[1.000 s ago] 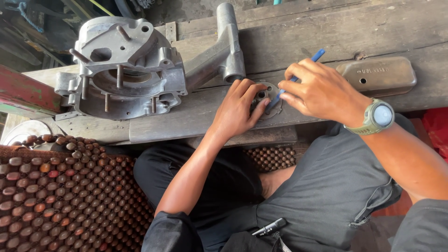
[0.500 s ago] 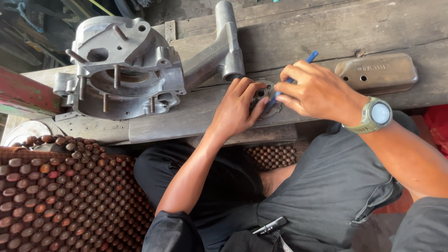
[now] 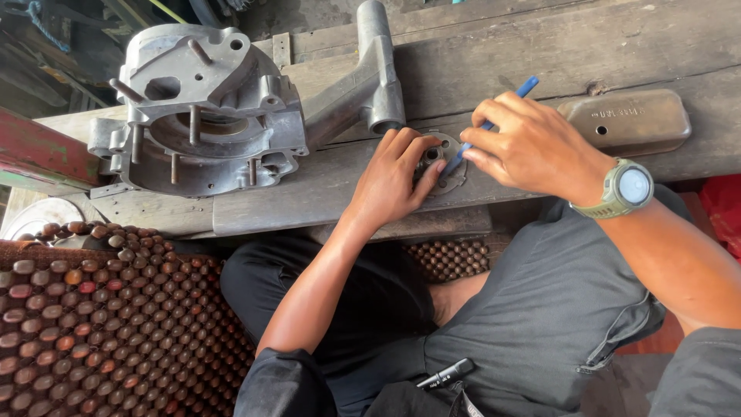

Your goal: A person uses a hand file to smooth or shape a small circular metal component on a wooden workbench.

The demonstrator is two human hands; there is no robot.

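- Wooden bench (image 3: pixel 587 54): rough grey planks; a cast aluminium engine case (image 3: pixel 208 108) sits at its left end, a dull metal cover (image 3: pixel 629 120) toward the right.
- Small round metal part (image 3: pixel 448 164): flat near the bench's front edge, between both hands.
- Left hand (image 3: pixel 394 181): fingertips pressing the part down.
- Right hand (image 3: pixel 532 147): fingers pinched round a blue pen (image 3: pixel 494 122) (slanting up-right), tip at the part.

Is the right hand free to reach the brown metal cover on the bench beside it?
Probably not yet: the right hand grips a blue tool at the small round part. The brown cover lies close with nothing between.
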